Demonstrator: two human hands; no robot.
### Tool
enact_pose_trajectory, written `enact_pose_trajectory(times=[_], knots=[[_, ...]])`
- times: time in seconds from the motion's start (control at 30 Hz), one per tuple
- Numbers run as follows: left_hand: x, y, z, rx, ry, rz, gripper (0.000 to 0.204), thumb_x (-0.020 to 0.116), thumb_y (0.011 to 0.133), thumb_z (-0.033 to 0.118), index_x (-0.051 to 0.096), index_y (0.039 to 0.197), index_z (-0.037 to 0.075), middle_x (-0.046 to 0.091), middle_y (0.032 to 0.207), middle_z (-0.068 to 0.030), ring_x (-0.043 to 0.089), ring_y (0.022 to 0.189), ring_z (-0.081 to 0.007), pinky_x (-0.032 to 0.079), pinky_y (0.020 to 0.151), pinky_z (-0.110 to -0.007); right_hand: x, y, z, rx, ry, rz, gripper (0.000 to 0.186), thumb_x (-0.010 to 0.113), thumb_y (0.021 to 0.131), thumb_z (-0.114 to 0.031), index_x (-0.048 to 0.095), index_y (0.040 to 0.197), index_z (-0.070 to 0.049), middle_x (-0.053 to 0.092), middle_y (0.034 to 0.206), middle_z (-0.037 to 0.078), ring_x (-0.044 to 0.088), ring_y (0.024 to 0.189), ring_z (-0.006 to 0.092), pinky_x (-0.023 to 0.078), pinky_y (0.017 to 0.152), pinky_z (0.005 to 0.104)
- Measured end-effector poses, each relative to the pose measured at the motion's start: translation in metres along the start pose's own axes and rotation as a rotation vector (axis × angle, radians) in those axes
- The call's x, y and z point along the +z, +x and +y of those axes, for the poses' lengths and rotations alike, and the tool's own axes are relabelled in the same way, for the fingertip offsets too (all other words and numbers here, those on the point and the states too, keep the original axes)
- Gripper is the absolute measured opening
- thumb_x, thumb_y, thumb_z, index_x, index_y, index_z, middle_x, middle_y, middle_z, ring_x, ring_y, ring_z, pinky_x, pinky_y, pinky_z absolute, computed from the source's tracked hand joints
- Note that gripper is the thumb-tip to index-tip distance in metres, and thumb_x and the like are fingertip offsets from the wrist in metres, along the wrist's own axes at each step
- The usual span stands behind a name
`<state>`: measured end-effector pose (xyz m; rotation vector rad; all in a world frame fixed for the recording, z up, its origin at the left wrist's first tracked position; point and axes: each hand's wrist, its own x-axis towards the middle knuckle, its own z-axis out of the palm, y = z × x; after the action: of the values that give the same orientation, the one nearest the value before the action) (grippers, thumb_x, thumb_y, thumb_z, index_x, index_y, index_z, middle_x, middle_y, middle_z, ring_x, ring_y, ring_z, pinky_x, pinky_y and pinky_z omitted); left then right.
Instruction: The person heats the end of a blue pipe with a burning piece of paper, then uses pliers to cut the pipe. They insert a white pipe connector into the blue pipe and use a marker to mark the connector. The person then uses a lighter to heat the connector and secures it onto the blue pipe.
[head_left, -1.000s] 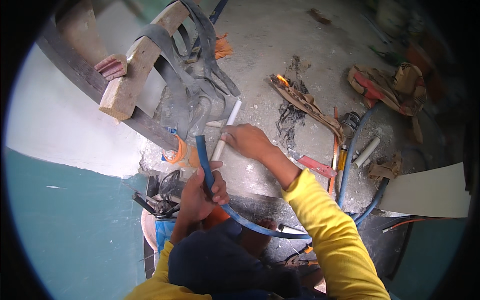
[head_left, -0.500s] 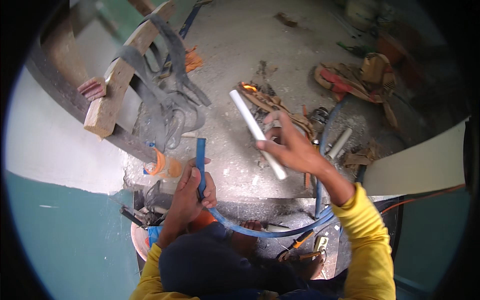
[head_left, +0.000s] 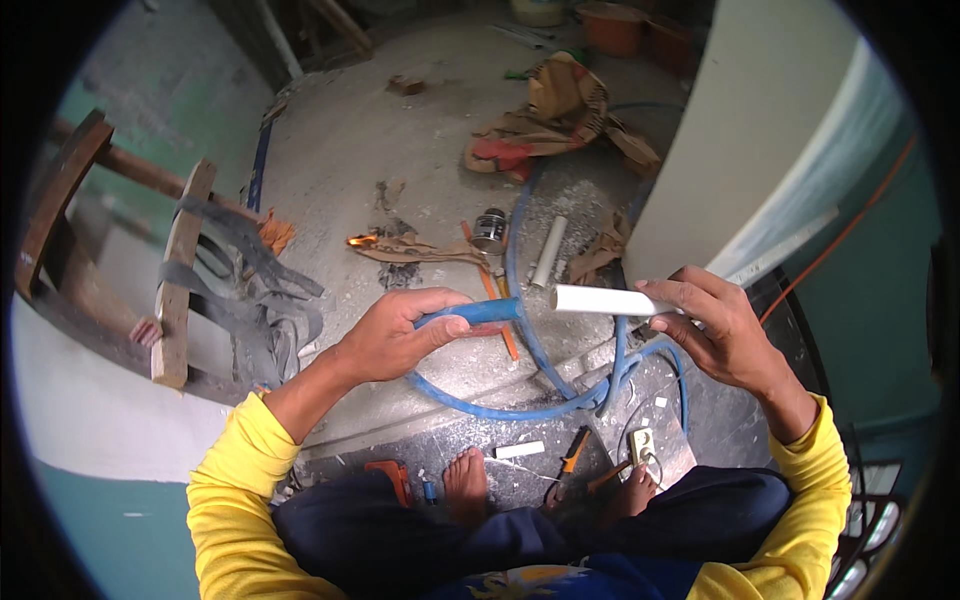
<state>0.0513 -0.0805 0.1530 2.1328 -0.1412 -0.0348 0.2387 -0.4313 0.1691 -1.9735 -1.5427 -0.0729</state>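
Note:
My left hand (head_left: 400, 335) grips the end of a blue flexible hose (head_left: 480, 312), which loops down over the concrete floor in front of my bare feet. My right hand (head_left: 715, 330) holds a short white plastic pipe (head_left: 600, 299) level, its open end pointing at the hose end. A small gap separates the two ends. Both arms wear yellow sleeves and are raised in front of me.
A small flame (head_left: 360, 240) burns on scraps on the floor beside a metal can (head_left: 489, 229) and another white pipe piece (head_left: 548, 252). Pliers (head_left: 570, 462) and a socket box (head_left: 641, 445) lie by my feet. A wooden frame with straps (head_left: 185, 270) stands left, a white wall corner (head_left: 740, 130) right.
The view swung toward the wall corner. My right hand brought the white pipe from a raised slant to level, and my left hand lifted the hose end up to face it.

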Motion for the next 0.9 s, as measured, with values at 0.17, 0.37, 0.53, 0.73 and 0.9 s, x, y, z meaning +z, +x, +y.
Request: enact_pose_trajectory(times=[0.17, 0.37, 0.53, 0.73, 0.9], knots=[[0.016, 0.032, 0.005, 0.086, 0.094, -0.137, 0.036, 0.065, 0.107, 0.034, 0.073, 0.121, 0.002, 0.075, 0.098, -0.0104, 0.069, 0.09, -0.019, 0.053, 0.083, -0.033, -0.016, -0.026, 0.01, -0.109, -0.123, 0.036, 0.041, 0.084, 0.085, -0.015, 0.075, 0.125, -0.013, 0.064, 0.085, 0.007, 0.065, 0.075, 0.0257, 0.05, 0.062, 0.0401], [0.032, 0.047, 0.003, 0.121, 0.065, -0.187, 0.034, 0.065, 0.107, 0.033, 0.075, 0.12, 0.004, 0.075, 0.096, -0.0097, 0.069, 0.088, -0.0188, 0.053, 0.081, -0.033, -0.024, -0.04, 0.022, -0.162, -0.255, 0.077, 0.044, 0.086, 0.08, -0.018, 0.077, 0.124, -0.019, 0.066, 0.09, 0.003, 0.064, 0.081, 0.0227, 0.049, 0.071, 0.0386], [0.033, 0.05, 0.002, 0.096, -0.005, -0.243, 0.035, 0.063, 0.108, 0.034, 0.075, 0.122, 0.004, 0.075, 0.095, -0.0082, 0.068, 0.087, -0.0175, 0.052, 0.08, -0.032, -0.023, -0.036, 0.022, -0.192, -0.326, 0.092, 0.047, 0.086, 0.079, -0.021, 0.078, 0.125, -0.023, 0.066, 0.092, 0.001, 0.062, 0.084, 0.0203, 0.047, 0.074, 0.0363], [0.031, 0.051, 0.005, 0.087, -0.001, -0.289, 0.037, 0.061, 0.109, 0.035, 0.075, 0.122, 0.003, 0.075, 0.096, -0.0077, 0.068, 0.089, -0.0167, 0.052, 0.081, -0.032, -0.021, -0.033, 0.022, -0.21, -0.336, 0.092, 0.047, 0.085, 0.079, -0.021, 0.078, 0.125, -0.025, 0.066, 0.093, 0.001, 0.063, 0.084, 0.02, 0.047, 0.074, 0.0363], [0.032, 0.048, 0.007, 0.061, -0.022, -0.307, 0.04, 0.061, 0.11, 0.037, 0.075, 0.122, 0.003, 0.075, 0.097, -0.0079, 0.068, 0.09, -0.0156, 0.052, 0.081, -0.032, -0.02, -0.03, 0.018, -0.244, -0.396, 0.098, 0.046, 0.083, 0.079, -0.018, 0.078, 0.124, -0.026, 0.067, 0.094, 0.001, 0.063, 0.085, 0.0201, 0.047, 0.075, 0.0368]])
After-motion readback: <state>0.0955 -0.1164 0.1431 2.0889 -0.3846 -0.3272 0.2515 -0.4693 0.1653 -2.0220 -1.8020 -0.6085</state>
